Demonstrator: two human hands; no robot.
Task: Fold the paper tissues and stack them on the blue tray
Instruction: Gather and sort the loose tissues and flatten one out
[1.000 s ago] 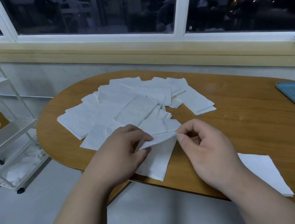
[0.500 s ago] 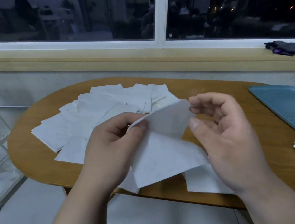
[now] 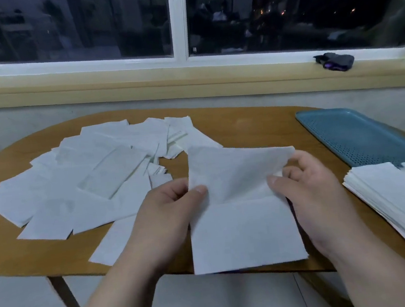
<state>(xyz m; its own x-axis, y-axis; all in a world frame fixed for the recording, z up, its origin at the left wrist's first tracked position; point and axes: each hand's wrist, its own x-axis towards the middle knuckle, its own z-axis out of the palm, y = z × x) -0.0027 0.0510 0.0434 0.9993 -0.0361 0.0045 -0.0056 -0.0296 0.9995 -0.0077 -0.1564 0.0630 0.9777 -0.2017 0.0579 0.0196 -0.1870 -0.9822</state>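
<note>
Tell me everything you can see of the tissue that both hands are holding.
The tissue is a thin white paper sheet, faintly textured, with one crease across its middle. Its upper half is raised and looks slightly see-through; the lower half reaches down to the near edge of the table. The left hand pinches its left edge near the crease, the right hand its right edge.

Both hands pinching an unfolded tissue (image 3: 241, 214), loose tissues (image 3: 79, 185) left, blue tray (image 3: 361, 135) right
</note>
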